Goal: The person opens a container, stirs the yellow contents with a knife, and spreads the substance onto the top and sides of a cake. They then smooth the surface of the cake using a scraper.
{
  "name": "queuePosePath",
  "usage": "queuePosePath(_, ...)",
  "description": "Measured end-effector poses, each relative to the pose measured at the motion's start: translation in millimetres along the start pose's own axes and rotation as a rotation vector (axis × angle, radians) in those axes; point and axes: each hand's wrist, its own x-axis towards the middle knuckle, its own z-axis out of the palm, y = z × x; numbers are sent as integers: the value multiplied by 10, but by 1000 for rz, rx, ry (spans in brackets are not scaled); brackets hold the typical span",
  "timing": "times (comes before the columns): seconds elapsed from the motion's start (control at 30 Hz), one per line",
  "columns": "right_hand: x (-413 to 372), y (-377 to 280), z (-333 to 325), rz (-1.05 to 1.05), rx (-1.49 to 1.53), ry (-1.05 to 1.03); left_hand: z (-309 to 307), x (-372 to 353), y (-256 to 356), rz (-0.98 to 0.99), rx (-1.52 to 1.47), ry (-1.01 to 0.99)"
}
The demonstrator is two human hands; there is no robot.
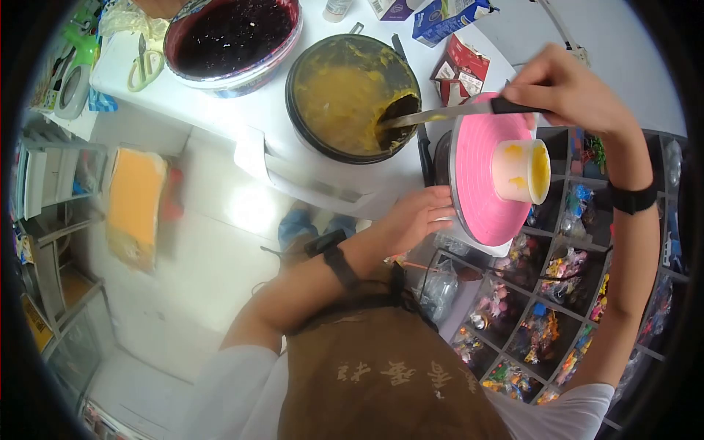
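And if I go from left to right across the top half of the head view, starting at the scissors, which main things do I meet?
Scissors → bowl with dark filling → round pan with yellow mixture → pink turntable → right hand.

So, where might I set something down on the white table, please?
The white table is bare between the dark-filled basin, yellow-filled bowl and front edge; it is crowded around the pink turntable, red packet and blue carton.

text: none surely readable | apron (381, 411): Chinese characters (400, 372), unclear
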Motion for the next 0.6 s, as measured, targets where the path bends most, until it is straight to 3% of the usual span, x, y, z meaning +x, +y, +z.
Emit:
queuePosePath(0.23,-671,482,-147,164,404,79,40,13,54,-10,4,53)
queuePosePath(0.6,-1948,1126,-104,183,356,359,105,13,173,4,47,26)
